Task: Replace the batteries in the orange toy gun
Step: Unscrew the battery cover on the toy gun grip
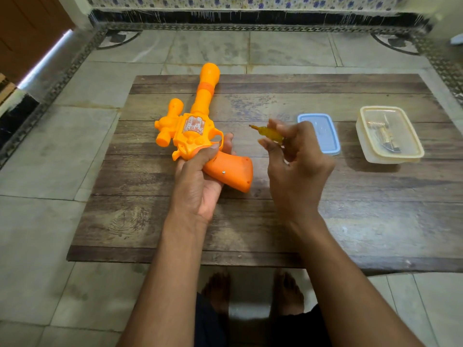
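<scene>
toy gun [198,126]: over the wooden table [250,221], barrel pointing away from you
left hand [200,181]: your fingers wrap the gun where body meets grip
right hand [298,159]: beside the grip, pinching a small yellow-handled screwdriver [269,132]
hard to see: contents of clear container [389,135]; blue lid [323,134] partly hidden by your right hand

— What sort of place was it?
— Likely a home: a tiled floor [37,151], a low wooden table [250,221], plastic boxes [390,136], bare feet [288,294] beneath.

Toy gun [195,126] left on table [275,221], lid [325,136] centre-right, box [390,136] far right.
</scene>
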